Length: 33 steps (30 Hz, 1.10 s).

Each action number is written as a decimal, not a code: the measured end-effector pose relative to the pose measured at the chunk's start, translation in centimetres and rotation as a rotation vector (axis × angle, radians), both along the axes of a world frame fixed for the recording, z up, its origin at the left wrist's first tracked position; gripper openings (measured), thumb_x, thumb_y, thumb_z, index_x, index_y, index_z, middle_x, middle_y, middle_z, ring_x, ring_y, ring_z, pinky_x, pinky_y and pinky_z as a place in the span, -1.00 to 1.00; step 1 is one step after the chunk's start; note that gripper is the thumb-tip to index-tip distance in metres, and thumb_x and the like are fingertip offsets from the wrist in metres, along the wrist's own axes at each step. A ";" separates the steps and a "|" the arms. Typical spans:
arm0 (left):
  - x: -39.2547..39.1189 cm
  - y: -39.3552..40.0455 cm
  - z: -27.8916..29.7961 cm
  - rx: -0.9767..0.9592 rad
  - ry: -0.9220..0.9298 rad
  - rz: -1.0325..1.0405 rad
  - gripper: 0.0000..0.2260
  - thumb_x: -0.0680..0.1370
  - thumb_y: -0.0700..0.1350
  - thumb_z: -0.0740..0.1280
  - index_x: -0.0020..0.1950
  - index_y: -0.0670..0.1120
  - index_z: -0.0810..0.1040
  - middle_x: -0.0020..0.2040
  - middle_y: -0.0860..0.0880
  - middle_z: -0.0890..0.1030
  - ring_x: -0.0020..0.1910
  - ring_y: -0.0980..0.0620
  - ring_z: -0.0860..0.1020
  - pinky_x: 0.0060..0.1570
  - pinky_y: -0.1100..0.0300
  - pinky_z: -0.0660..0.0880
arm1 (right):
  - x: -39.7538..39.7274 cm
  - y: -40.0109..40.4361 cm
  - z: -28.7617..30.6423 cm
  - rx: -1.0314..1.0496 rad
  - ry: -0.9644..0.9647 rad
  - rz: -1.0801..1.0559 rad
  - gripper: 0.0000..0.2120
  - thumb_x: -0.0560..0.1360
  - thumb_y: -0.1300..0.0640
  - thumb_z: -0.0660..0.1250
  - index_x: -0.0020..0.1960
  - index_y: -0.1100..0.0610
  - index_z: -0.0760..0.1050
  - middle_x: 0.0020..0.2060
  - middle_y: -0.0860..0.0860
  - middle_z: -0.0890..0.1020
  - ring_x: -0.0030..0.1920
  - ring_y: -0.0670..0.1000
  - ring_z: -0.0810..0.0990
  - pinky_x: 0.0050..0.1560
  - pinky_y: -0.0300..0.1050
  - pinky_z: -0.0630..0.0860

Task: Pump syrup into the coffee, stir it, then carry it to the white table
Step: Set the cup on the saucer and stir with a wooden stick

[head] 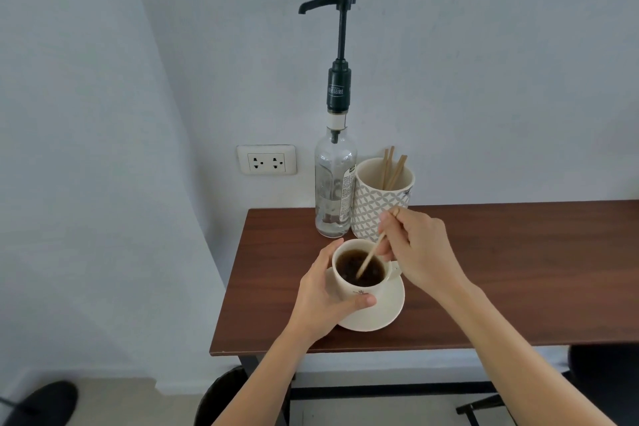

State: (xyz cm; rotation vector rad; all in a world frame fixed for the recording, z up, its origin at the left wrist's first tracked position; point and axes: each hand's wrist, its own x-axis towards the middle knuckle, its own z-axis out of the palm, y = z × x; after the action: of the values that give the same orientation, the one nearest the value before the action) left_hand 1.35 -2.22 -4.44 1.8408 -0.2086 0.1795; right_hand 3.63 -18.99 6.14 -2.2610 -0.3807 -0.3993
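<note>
- stirring step in hand, judging by the stick dipped in the coffee [359, 270]; pumping looks done, carrying not yet begun.
- cup [361, 282] sitting on a saucer [383, 313], near the left front corner of a dark brown table [501, 270].
- left hand [323, 294] wrapped around the cup's left side, thumb across the front wall, fingers curled behind, steadying it.
- right hand [420, 249] pinched shut on a thin wooden stick [371, 254], held high near its top end, lower end sunk in the liquid.
- best done with small slow circles, tip kept off the wall and low in the cup, so nothing slops over the rim onto the saucer.
- worth keeping the left grip firm but light; cup could skate on the saucer otherwise.
- coffee level fairly high, so likely to spill if stirred fast or carried tilted.
- just behind the cup: a clear syrup bottle [334, 190] with a tall black pump [340, 28], and touching it or just beside it a patterned mug [378, 204] holding spare sticks.
- plain pale wall behind, with a double socket [266, 160] left of the bottle.
- white table not in view.
</note>
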 end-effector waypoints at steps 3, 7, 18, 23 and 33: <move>0.1 0.0 -0.1 0.008 -0.003 0.001 -0.28 0.28 0.06 0.66 0.32 0.40 0.38 0.31 0.29 0.56 0.36 0.25 0.49 0.28 0.28 0.46 | -0.1 0.2 -0.1 -0.007 -0.044 -0.025 -0.69 0.67 0.11 0.19 -0.19 0.20 0.52 -0.42 0.01 0.70 -0.41 -0.04 0.67 -0.22 -0.04 0.61; 0.1 0.0 -0.2 -0.003 0.016 -0.001 -0.26 0.27 0.06 0.66 0.35 0.32 0.39 0.30 0.26 0.57 0.36 0.22 0.50 0.30 0.23 0.46 | 0.0 -0.3 0.2 0.015 0.013 -0.034 -0.67 0.67 0.13 0.18 -0.21 0.23 0.51 -0.45 0.02 0.69 -0.45 -0.04 0.66 -0.22 -0.03 0.63; 0.3 0.1 -0.5 -0.020 0.036 -0.007 -0.24 0.29 -0.05 0.68 0.38 0.23 0.39 0.27 0.34 0.56 0.33 0.31 0.50 0.18 0.51 0.43 | -0.1 -0.1 0.0 0.007 0.010 -0.040 -0.68 0.66 0.11 0.18 -0.19 0.20 0.53 -0.41 0.00 0.71 -0.40 -0.07 0.68 -0.21 -0.11 0.63; 0.2 0.0 -0.3 -0.031 0.028 -0.009 -0.25 0.27 0.01 0.67 0.36 0.26 0.40 0.28 0.30 0.57 0.34 0.25 0.51 0.23 0.42 0.46 | -0.2 -0.1 0.5 0.060 0.091 0.003 -0.69 0.66 0.13 0.20 -0.18 0.22 0.57 -0.43 0.01 0.71 -0.43 -0.09 0.69 -0.23 -0.16 0.65; 0.3 0.2 -0.6 -0.023 0.032 -0.011 -0.25 0.30 -0.07 0.68 0.38 0.23 0.41 0.29 0.27 0.58 0.34 0.25 0.51 0.19 0.43 0.47 | -0.3 0.5 0.6 0.048 0.101 0.072 -0.72 0.65 0.16 0.22 -0.16 0.24 0.58 -0.39 0.03 0.72 -0.40 -0.06 0.70 -0.19 -0.10 0.66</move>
State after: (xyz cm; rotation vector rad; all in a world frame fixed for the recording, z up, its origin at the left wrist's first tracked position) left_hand 1.64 -2.06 -4.99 1.8180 -0.1942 0.1443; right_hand 3.36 -18.49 6.77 -2.2036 -0.3943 -0.2534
